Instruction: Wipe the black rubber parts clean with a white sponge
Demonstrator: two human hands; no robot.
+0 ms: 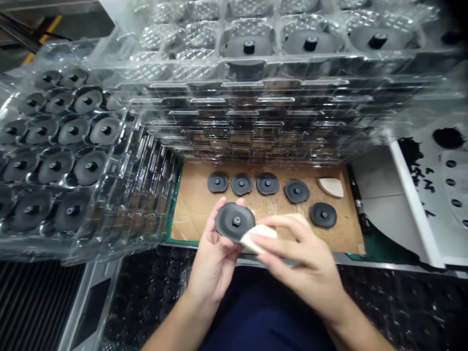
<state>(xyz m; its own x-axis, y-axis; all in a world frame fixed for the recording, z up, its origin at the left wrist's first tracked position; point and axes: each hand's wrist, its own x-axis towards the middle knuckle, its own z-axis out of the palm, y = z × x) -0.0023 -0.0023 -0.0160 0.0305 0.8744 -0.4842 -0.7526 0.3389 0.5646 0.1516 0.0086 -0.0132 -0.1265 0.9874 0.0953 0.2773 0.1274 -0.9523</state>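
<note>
My left hand [214, 256] grips a round black rubber disc [234, 222] with a short central stud, its face tilted up toward me. My right hand [305, 258] pinches a white cloth pad [258, 237] and presses it against the lower right rim of that disc. Several similar discs [267, 184] lie in a row on a brown cardboard sheet [193, 217], just beyond my hands. Another disc [323, 215] sits apart at the right, and a folded white pad [331, 187] lies behind it.
Stacked clear plastic trays [248, 112] rise behind the cardboard, and a tray [73, 131] holding several discs stands at the left. Black parts fill a tray [153, 287] below my hands. A white panel [417, 204] with dark marks stands at the right.
</note>
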